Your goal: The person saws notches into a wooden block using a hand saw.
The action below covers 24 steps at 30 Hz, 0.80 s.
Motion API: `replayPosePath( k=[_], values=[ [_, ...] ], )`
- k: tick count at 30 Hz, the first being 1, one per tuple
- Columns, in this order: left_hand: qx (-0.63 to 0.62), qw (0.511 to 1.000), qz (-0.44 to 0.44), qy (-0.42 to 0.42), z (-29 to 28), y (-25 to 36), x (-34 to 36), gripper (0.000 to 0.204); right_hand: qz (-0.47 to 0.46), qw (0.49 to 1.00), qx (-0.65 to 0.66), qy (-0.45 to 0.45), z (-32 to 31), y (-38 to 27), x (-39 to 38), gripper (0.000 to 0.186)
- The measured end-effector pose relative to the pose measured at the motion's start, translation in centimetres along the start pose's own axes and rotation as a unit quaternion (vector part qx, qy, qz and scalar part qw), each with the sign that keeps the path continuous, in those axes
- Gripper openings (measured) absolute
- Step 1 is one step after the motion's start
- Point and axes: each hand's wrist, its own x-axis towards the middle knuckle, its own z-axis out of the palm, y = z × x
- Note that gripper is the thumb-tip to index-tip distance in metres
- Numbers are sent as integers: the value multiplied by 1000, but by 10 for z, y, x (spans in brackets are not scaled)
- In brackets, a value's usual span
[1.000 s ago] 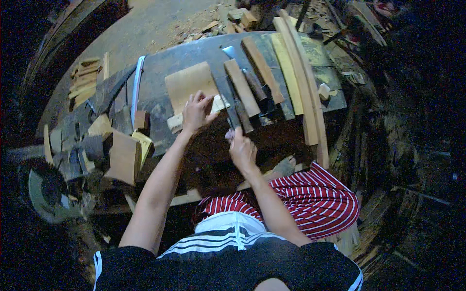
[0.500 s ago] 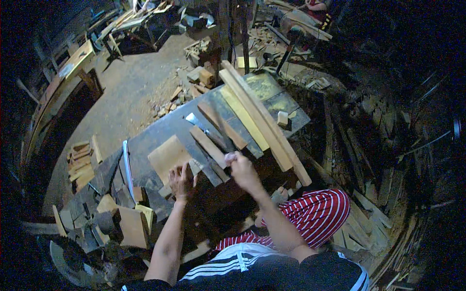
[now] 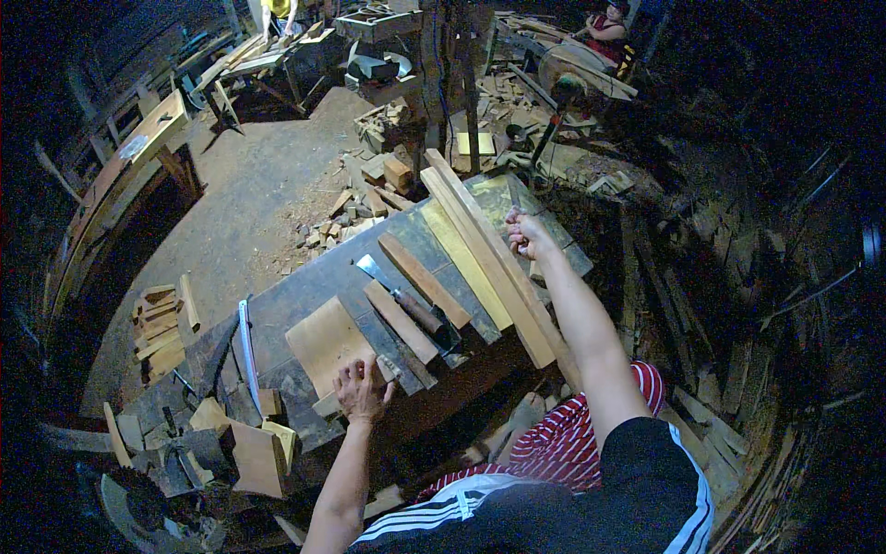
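Note:
My left hand (image 3: 362, 392) lies on the near edge of a flat, square light-brown wooden board (image 3: 323, 342), fingers spread. Beside its fingertips is a small pale wood piece (image 3: 386, 367). Stretched to the far right of the table, my right hand (image 3: 524, 233) is closed round a narrow, pointed knife-like tool (image 3: 514, 196); its grip is hidden in the fist. A wide-bladed chisel (image 3: 417, 311) with a dark handle lies between two wooden strips, a reddish-brown one (image 3: 425, 279) and a paler one (image 3: 401, 321).
Long wooden battens (image 3: 494, 263) and a yellow strip (image 3: 468, 263) cross the dark table (image 3: 277, 314). A curved metal strip (image 3: 247, 351) lies left, near upright wood pieces (image 3: 257, 460). A toothed circular blade (image 3: 129, 503) sits lower left. Offcuts (image 3: 341, 208) litter the floor; two people work far off.
My right hand has moved from the table's near middle to its far right, carrying the tool. My left hand stays at the board. The view has tilted up slightly.

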Motion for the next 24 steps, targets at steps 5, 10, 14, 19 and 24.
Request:
replayPosePath(
  k=[5, 10, 14, 19, 24],
  values=[
    [8, 1000, -6, 5, 2, 1, 3, 66, 31, 997, -67, -10, -19, -27, 35, 20],
    [14, 1000, -8, 1, 3, 4, 7, 60, 14, 990, -136, 16, -27, -48, 56, 19],
    [19, 1000, -12, -4, 1, 6, 7, 60, 36, 983, -174, 35, -26, -57, 67, 17],
    [8, 1000, -3, 3, 0, 6, 6, 61, 31, 988, -154, -1, -20, -57, 69, 16],
    [22, 1000, -9, -12, -1, 5, 5, 61, 63, 986, -155, 14, -19, -58, 59, 17]
  ],
)
